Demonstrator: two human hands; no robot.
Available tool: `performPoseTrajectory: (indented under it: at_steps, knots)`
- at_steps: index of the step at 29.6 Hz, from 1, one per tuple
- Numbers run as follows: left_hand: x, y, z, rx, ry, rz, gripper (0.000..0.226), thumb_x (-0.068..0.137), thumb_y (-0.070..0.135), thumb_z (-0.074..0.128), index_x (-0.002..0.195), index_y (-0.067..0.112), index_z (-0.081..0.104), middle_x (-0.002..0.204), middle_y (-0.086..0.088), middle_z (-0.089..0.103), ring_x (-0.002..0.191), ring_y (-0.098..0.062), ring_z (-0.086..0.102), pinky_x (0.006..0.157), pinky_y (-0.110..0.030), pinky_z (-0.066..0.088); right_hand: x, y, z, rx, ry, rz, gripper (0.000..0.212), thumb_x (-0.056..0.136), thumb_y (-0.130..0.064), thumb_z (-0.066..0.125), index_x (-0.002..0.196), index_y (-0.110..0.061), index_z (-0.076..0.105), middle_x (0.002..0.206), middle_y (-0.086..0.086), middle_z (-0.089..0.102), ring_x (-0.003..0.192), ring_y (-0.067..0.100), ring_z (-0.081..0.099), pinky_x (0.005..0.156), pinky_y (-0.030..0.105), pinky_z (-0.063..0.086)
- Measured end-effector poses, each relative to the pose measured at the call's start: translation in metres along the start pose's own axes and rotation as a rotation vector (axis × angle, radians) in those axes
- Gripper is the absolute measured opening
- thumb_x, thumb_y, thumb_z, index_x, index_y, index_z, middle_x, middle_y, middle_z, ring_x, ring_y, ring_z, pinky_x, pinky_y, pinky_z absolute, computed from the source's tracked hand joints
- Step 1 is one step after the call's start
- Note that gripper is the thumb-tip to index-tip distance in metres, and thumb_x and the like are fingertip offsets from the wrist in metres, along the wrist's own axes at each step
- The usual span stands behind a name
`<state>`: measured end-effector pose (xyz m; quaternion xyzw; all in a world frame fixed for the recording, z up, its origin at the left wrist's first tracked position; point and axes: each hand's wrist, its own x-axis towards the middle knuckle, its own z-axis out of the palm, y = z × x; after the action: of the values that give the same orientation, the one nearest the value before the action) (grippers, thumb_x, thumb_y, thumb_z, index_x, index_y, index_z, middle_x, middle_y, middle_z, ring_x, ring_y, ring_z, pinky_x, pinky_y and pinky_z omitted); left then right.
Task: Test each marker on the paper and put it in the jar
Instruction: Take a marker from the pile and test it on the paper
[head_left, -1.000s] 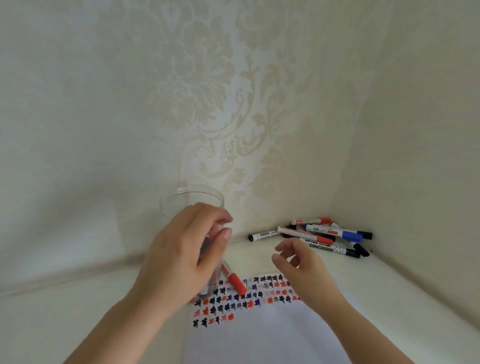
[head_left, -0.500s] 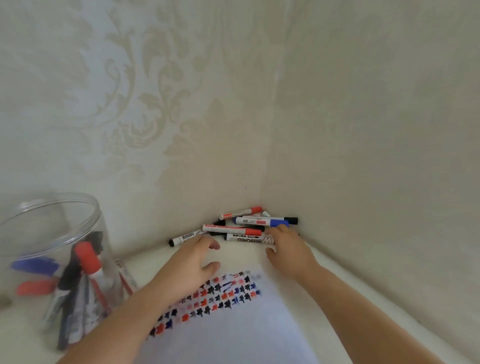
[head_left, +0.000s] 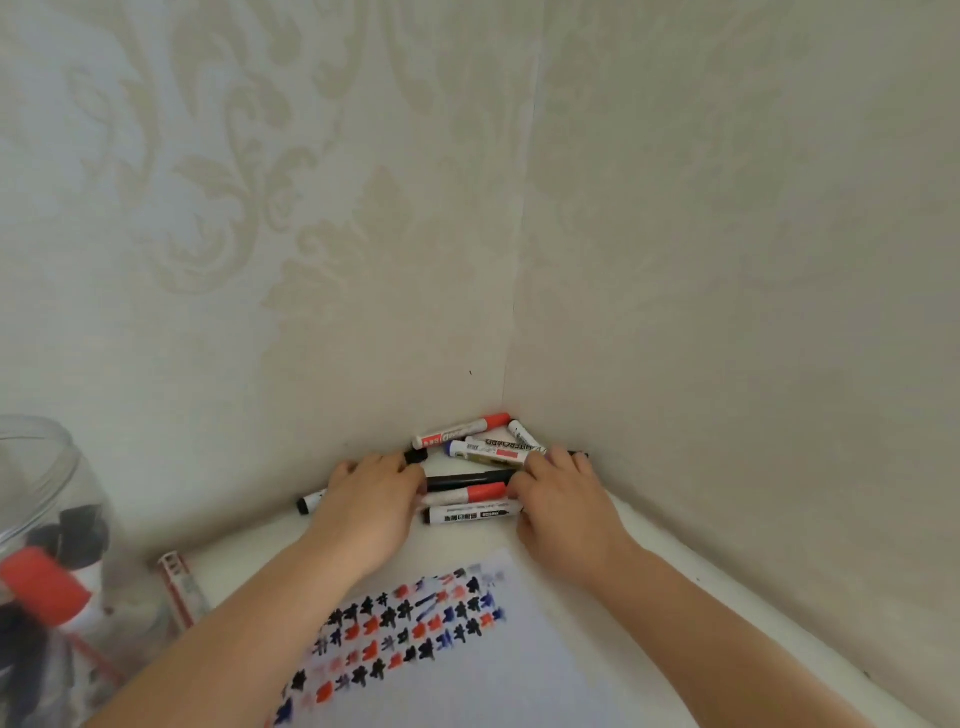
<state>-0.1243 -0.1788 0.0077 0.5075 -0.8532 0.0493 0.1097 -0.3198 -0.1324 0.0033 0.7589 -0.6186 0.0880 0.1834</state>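
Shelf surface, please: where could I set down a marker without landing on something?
Bare shelf lies between the paper and the right wall, and a strip between jar and left hand. The corner is crowded with the marker pile and both hands.

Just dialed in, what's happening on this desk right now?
A person is reaching with both hands into a pile of markers in the wall corner. The left hand and right hand rest on either end of the pile; whether either grips one is unclear. The jar at far left already holds several markers, and the paper in front carries rows of red, black and blue test marks. More markers remain to be tested.
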Motion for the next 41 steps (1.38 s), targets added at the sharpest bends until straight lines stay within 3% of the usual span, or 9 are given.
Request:
performPoseTrajectory:
  at_steps: [4,7,13,17,20,23,26,32,41]
  knots:
    - [-0.012,-0.010,-0.002,-0.086,-0.061,-0.124,0.022,0.091,0.039,0.042,0.107,0.027,0.051,0.126,0.003,0.041,0.119,-0.019,0.036,0.100,-0.038,0.033,0.012,0.005,0.001,0.210,-0.149,0.137,0.049,0.081,-0.048,0.056,0.120,-0.018,0.055,0.139,0.009,0.042,0.131,0.031,0.033,0.105,0.040,0.026]
    - [-0.021,-0.014,0.000,-0.164,-0.100,-0.237,0.024,0.090,0.043,0.041,0.108,0.029,0.047,0.130,0.002,0.038,0.124,-0.021,0.033,0.101,-0.042,0.031,0.023,0.009,0.004,0.299,-0.316,0.257,0.080,0.077,-0.071,0.048,0.141,-0.027,0.032,0.153,0.008,0.026,0.138,0.030,0.026,0.110,0.041,0.021]
    - [-0.030,-0.006,0.004,-0.437,-0.137,-0.193,0.030,0.094,0.037,0.034,0.121,0.024,0.036,0.116,0.008,0.041,0.118,-0.014,0.038,0.108,-0.038,0.028,0.014,-0.003,0.012,0.514,-0.323,0.048,0.066,0.078,-0.067,0.050,0.134,-0.032,0.040,0.130,-0.005,0.052,0.124,0.016,0.043,0.104,0.033,0.026]
    - [-0.029,-0.005,0.005,-0.554,-0.187,-0.134,0.036,0.094,0.044,0.032,0.127,0.030,0.030,0.135,0.006,0.043,0.126,-0.015,0.035,0.112,-0.041,0.022,0.000,-0.003,0.010,0.640,-0.307,-0.057,0.074,0.065,-0.072,0.059,0.125,-0.031,0.047,0.113,-0.014,0.053,0.112,0.008,0.046,0.106,0.032,0.027]
    - [-0.032,-0.003,0.009,-0.586,-0.216,-0.097,0.034,0.092,0.047,0.032,0.125,0.039,0.029,0.135,0.007,0.044,0.129,-0.018,0.033,0.109,-0.044,0.028,-0.012,0.005,0.007,0.654,-0.274,-0.075,0.077,0.064,-0.062,0.069,0.129,-0.026,0.049,0.130,-0.004,0.053,0.128,0.015,0.039,0.104,0.022,0.021]
    - [-0.038,0.003,0.006,-0.558,-0.121,-0.063,0.034,0.091,0.048,0.032,0.124,0.041,0.031,0.136,0.011,0.044,0.132,-0.019,0.032,0.107,-0.045,0.033,-0.022,0.005,0.000,0.550,-0.292,-0.087,0.096,0.055,-0.078,0.051,0.138,-0.032,0.040,0.148,-0.008,0.036,0.141,0.013,0.019,0.112,0.025,0.009]
    - [-0.047,0.008,-0.007,-0.584,0.100,-0.005,0.030,0.093,0.039,0.033,0.122,0.036,0.040,0.129,0.016,0.047,0.119,-0.007,0.043,0.100,-0.027,0.037,-0.031,0.001,-0.006,0.459,-0.253,-0.103,0.090,0.057,-0.081,0.049,0.134,-0.035,0.046,0.142,-0.006,0.041,0.134,0.014,0.029,0.107,0.025,0.016]
    - [-0.092,0.013,-0.022,-0.610,0.289,0.046,0.026,0.091,0.041,0.028,0.106,0.036,0.048,0.102,0.023,0.053,0.096,0.006,0.049,0.079,-0.010,0.039,-0.044,-0.019,-0.019,0.120,0.067,-0.299,0.026,0.064,-0.043,0.073,0.086,-0.031,0.068,0.081,-0.010,0.057,0.077,0.014,0.049,0.067,0.023,0.038]
    - [-0.165,0.012,-0.033,-0.599,0.197,0.101,0.017,0.085,0.046,0.032,0.095,0.045,0.046,0.089,0.028,0.051,0.091,0.008,0.047,0.075,-0.005,0.036,-0.045,-0.034,-0.034,0.005,-0.150,-0.328,0.033,0.066,-0.013,0.074,0.098,-0.019,0.065,0.086,-0.001,0.067,0.078,0.021,0.063,0.064,0.031,0.051]
